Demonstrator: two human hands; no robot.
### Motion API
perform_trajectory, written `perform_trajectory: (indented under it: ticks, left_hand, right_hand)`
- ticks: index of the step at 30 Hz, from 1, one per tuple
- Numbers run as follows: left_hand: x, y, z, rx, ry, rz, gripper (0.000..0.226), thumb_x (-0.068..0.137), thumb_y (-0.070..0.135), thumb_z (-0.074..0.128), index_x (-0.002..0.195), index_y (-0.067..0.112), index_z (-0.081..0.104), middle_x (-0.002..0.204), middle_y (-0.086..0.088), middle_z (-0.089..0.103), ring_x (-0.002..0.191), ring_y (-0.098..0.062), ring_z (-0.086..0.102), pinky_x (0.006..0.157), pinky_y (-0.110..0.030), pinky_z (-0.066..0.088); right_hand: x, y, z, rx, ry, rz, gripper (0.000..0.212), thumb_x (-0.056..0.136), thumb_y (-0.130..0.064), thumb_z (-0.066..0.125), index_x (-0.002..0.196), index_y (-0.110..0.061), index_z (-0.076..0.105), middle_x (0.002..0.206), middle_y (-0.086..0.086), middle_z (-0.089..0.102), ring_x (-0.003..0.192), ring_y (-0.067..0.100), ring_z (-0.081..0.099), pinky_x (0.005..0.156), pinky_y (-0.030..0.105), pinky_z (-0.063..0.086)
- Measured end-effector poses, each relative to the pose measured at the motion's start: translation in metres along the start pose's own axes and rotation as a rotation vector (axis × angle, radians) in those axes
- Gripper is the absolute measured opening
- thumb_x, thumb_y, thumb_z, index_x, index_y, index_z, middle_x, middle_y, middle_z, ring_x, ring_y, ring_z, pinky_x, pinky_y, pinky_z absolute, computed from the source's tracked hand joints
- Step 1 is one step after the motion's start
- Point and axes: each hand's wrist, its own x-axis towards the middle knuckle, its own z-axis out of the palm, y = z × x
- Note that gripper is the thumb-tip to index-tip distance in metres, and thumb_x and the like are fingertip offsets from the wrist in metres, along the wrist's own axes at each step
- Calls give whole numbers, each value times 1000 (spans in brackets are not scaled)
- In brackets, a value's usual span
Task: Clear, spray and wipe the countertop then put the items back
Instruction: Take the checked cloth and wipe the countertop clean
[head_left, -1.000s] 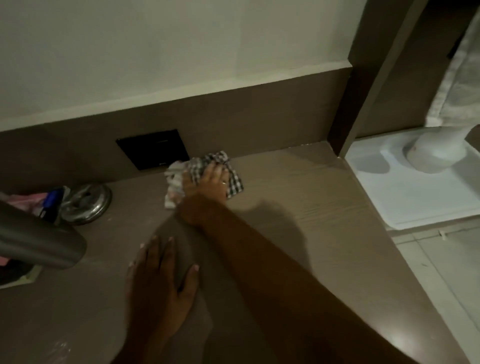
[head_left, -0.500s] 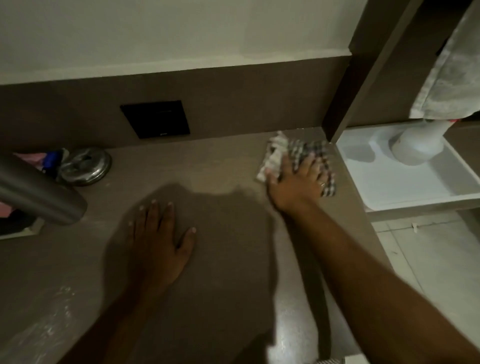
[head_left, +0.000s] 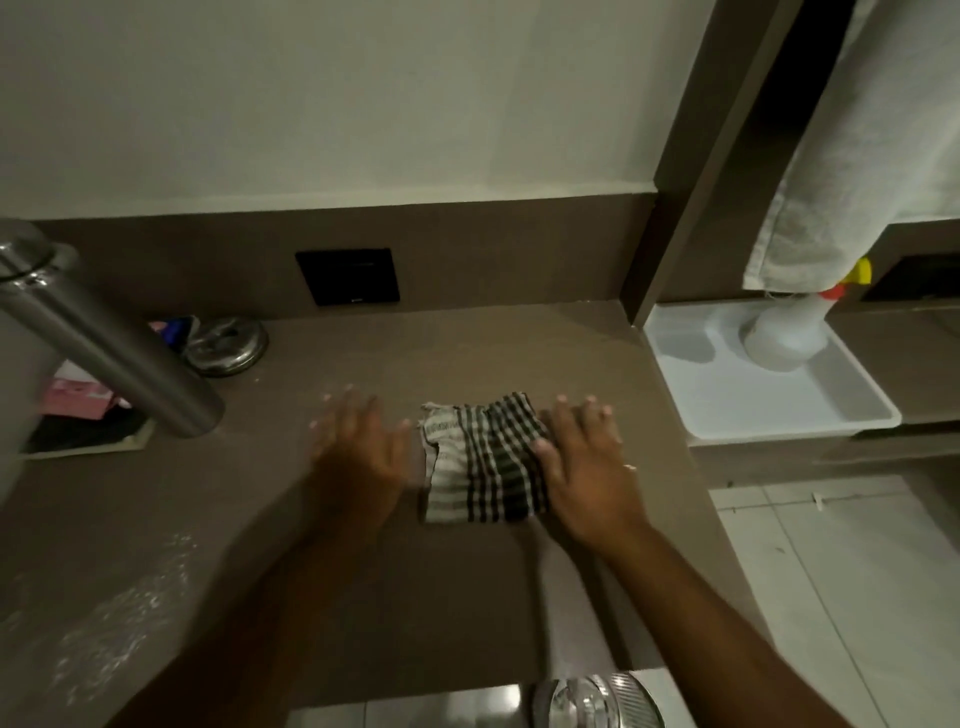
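A cloth (head_left: 483, 462) lies flat on the counter (head_left: 467, 353), between the left hand (head_left: 358, 457) and the right hand (head_left: 587, 467), whose thumb touches its right edge. Behind and to the left, a round tin (head_left: 226, 345) sits by the back wall, beside a tap spout (head_left: 114, 353). A wall plate (head_left: 347, 276) is set above it. Right of the counter, a bottle (head_left: 789, 327) stands in a tray (head_left: 753, 410), under a hanging towel (head_left: 857, 166).
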Motion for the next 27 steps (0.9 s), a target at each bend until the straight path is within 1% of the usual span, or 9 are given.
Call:
perform_trajectory:
  ticks: [3,5,7,11,14,18,22,26,27]
  left_hand:
    - [-1,74,12,-111,-37,159,56,95,47,30,140,18,44,156,-12,32,147,-33,20,120,-50,14]
    - [-10,112,30,-44,-131,232,59,96,50,30,147,22,32,160,-9,21,150,-31,10,121,-48,4]
    - [-23,120,43,20,-162,240,63,95,53,31,149,23,30,161,-10,21,149,-35,9,121,-51,5]
    - [-42,100,37,34,-139,249,60,90,57,37,144,30,41,157,-9,30,147,-41,17,117,-57,12]
    - [-90,72,26,81,-216,314,60,88,60,35,144,36,35,160,-7,24,147,-41,12,115,-62,10]
    - [-165,1,6,150,-265,412,57,92,63,30,145,42,29,162,-2,20,148,-39,9,118,-59,2]
    - [-180,-90,-24,282,-262,254,60,92,68,23,147,42,24,162,-3,16,147,-40,12,118,-58,1]
    - [-181,-191,-57,296,-351,-10,61,94,63,14,142,35,39,156,-8,30,140,-42,33,109,-58,30]
    - [-176,-219,-64,288,-358,-80,63,94,63,13,140,32,44,155,-10,33,139,-44,35,105,-59,33]
  right_hand:
    - [1,38,-13,-144,-34,145,61,100,-52,23,154,-27,14,164,11,8,151,33,-1,119,50,8]
    - [-3,52,-12,-234,-67,171,61,100,-51,21,155,-26,12,164,13,6,151,34,-1,121,50,5]
    - [-10,59,-8,-293,-79,159,60,100,-52,20,155,-26,14,164,14,6,151,35,2,122,50,5]
    - [-22,56,3,-335,-30,155,55,100,-45,28,150,-23,31,160,19,18,147,42,13,118,58,12]
    - [-26,36,9,-310,-22,195,51,99,-42,30,146,-21,36,158,21,20,145,47,13,113,68,13]
    - [-50,-8,25,-282,-86,201,52,99,-45,29,146,-24,36,159,20,18,146,45,9,113,70,8]
    - [-76,-55,53,-315,-162,148,56,98,-48,29,148,-24,34,161,19,15,146,46,6,113,70,9]
    - [-78,-99,85,-345,-210,97,65,95,-59,19,151,-27,23,163,17,7,147,46,1,113,70,5]
    - [-80,-106,93,-350,-208,83,68,94,-62,15,152,-28,19,163,16,5,147,47,-2,113,70,2]
